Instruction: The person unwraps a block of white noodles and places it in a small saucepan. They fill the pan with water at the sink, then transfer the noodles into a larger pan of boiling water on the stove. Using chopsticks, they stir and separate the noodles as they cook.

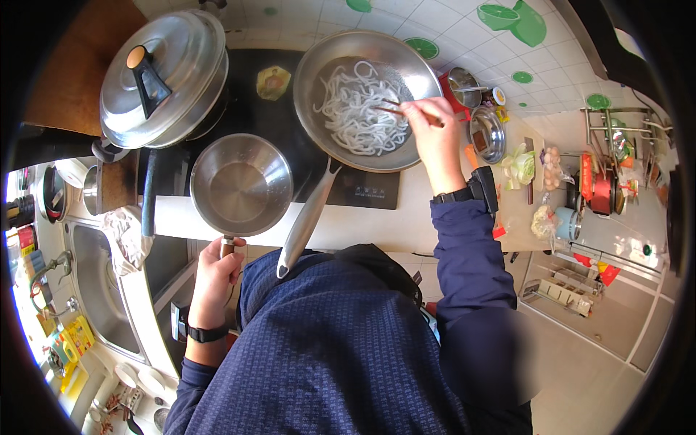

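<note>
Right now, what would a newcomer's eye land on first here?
The wide pan of white noodles at top centre, where the right hand works chopsticks. Left of it, the left hand grips the handle of an empty saucepan, below a lidded pot.

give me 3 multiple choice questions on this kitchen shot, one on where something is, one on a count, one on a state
1. Where are the noodles?
A. in the wide pan
B. in the small pot
C. in the sink

2. How many pans on the stove carry a lid?
A. none
B. one
C. three

3. What is in the small pot?
A. noodles
B. eggs
C. nothing solid; only bare metal shows

Answers:
1 A, the white strands lie in the wide pan where the right hand works chopsticks.
2 B, only the back-left pan has a lid.
3 C, its inside shows bare metal while the left hand holds its handle.
</note>
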A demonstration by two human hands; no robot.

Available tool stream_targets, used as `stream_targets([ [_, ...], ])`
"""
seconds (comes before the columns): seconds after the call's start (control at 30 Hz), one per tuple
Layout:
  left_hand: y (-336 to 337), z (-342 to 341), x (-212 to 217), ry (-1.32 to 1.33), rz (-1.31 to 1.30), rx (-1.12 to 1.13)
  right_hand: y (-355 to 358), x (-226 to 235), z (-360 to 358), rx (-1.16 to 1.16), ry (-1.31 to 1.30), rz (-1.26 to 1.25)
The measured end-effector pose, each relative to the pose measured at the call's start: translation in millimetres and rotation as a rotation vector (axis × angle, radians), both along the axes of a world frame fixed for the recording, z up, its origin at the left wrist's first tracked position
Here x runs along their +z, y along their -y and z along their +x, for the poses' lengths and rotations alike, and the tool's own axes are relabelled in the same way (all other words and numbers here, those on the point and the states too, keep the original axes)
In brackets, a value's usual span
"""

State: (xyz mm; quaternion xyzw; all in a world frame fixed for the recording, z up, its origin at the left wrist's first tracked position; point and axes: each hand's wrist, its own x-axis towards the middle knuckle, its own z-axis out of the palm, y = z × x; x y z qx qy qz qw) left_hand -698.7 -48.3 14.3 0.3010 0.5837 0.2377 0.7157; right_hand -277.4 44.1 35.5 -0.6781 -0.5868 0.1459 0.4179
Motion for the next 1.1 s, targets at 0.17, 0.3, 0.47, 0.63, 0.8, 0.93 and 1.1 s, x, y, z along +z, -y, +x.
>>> stream_targets([
  [0.17, 2, -4, 1, -0.007, -0.004, 0.008, 9, 23, 15, -0.190, -0.386, -0.136],
  [0.3, 3, -5, 0, -0.024, 0.005, 0.028, 23, 36, 22, -0.309, -0.164, -0.273],
  [0.47, -1, 1, -1, -0.011, 0.005, -0.020, 19, 16, 5, -0.090, -0.091, 0.092],
  [0.63, -1, 1, 2, -0.028, 0.009, -0.035, 29, 13, 6, -0.152, 0.034, 0.046],
  [0.8, 3, 2, -1, -0.034, 0.004, 0.030, 30, 4, 21, -0.110, -0.228, -0.099],
  [0.93, 4, 3, -3, -0.016, 0.015, 0.019, 21, -2, 20, -0.063, -0.230, -0.096],
  [1.1, 4, 2, -3, -0.023, 0.010, -0.008, 24, 9, 18, -0.083, -0.465, -0.085],
])
